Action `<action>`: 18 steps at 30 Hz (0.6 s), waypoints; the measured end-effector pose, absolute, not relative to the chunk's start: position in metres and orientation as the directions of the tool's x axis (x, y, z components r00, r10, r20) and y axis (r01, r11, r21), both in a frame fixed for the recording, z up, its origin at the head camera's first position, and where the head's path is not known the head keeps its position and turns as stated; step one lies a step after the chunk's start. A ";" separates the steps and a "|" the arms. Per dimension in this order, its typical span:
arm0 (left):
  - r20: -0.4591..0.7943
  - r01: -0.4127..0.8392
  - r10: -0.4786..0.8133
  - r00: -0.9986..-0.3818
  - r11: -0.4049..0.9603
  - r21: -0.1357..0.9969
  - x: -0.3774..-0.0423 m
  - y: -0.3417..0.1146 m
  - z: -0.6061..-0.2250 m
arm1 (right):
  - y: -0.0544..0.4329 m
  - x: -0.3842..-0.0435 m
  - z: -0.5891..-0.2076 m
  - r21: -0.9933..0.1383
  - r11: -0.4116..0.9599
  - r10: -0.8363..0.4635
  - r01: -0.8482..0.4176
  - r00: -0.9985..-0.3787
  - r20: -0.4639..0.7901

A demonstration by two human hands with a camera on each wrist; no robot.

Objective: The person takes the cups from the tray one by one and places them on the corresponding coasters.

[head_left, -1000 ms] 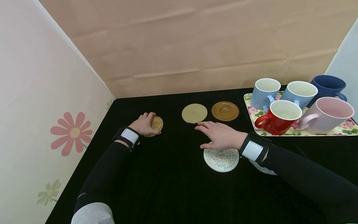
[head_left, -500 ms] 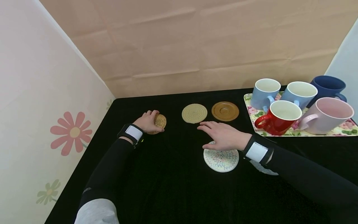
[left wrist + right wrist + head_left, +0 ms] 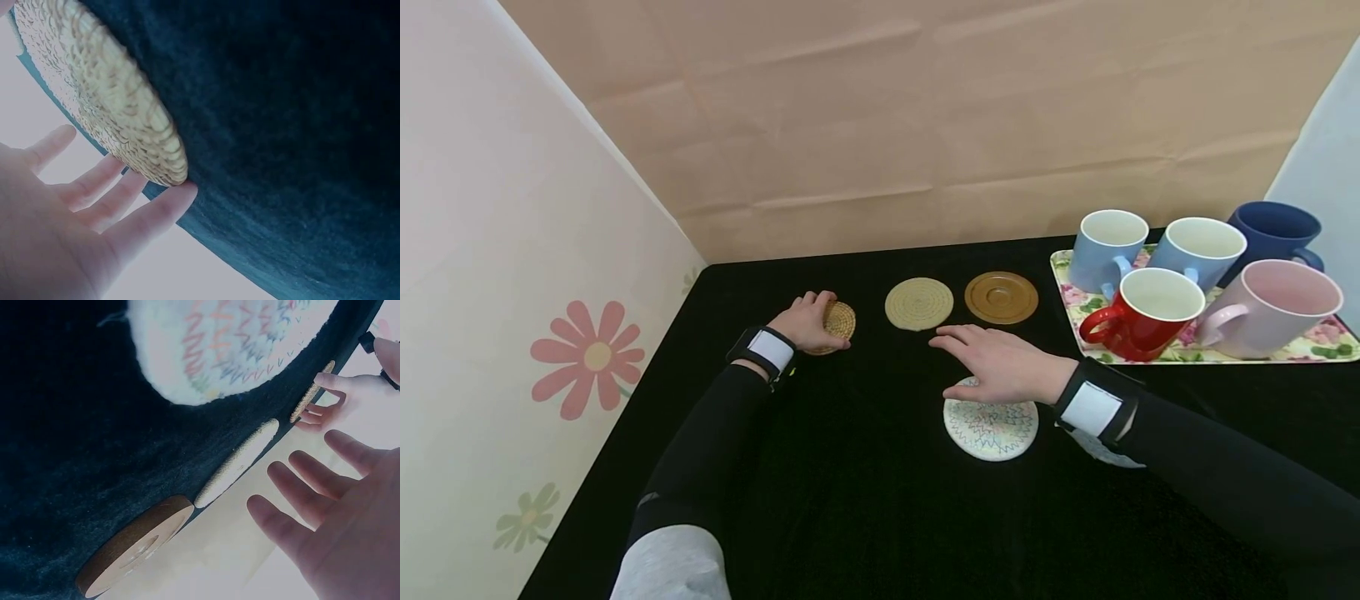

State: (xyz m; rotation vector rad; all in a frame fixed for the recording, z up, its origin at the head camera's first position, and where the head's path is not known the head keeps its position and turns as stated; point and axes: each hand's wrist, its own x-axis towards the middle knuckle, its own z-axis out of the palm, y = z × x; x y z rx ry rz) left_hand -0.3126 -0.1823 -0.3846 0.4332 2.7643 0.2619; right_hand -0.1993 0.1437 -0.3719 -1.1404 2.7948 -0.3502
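My left hand holds a round woven straw coaster by its edge, low over the black cloth at the left. In the left wrist view the fingertips meet the rim of the same woven coaster. My right hand hovers with relaxed, spread fingers and holds nothing. Below it lies a white round coaster with a coloured zigzag pattern, its far part hidden by the hand. Beyond the fingertips are a pale coiled coaster and a brown wooden coaster, side by side.
At the right a floral tray carries several mugs: a red mug, a pink mug, a dark blue mug and light blue ones. Another pale piece shows partly under my right forearm. A papered wall borders the table's left side.
My left hand has slid the woven coaster to the right and slightly away, toward the pale coiled coaster. The right hand has barely moved, still over the zigzag coaster.
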 end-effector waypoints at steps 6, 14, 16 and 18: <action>-0.281 0.261 0.320 -0.905 0.938 0.227 -0.317 -0.182 -0.387 | 0.143 -0.200 -0.373 -0.252 0.686 -0.705 -0.683 -0.709 0.005; -0.275 0.254 0.314 -0.909 0.939 0.232 -0.320 -0.180 -0.389 | 0.142 -0.200 -0.372 -0.256 0.688 -0.704 -0.679 -0.710 -0.008; -0.265 0.256 0.314 -0.912 0.939 0.231 -0.322 -0.180 -0.390 | 0.142 -0.200 -0.372 -0.255 0.686 -0.706 -0.682 -0.708 -0.007; -0.258 0.254 0.311 -0.915 0.939 0.233 -0.324 -0.180 -0.392 | 0.142 -0.200 -0.371 -0.253 0.683 -0.709 -0.685 -0.705 -0.005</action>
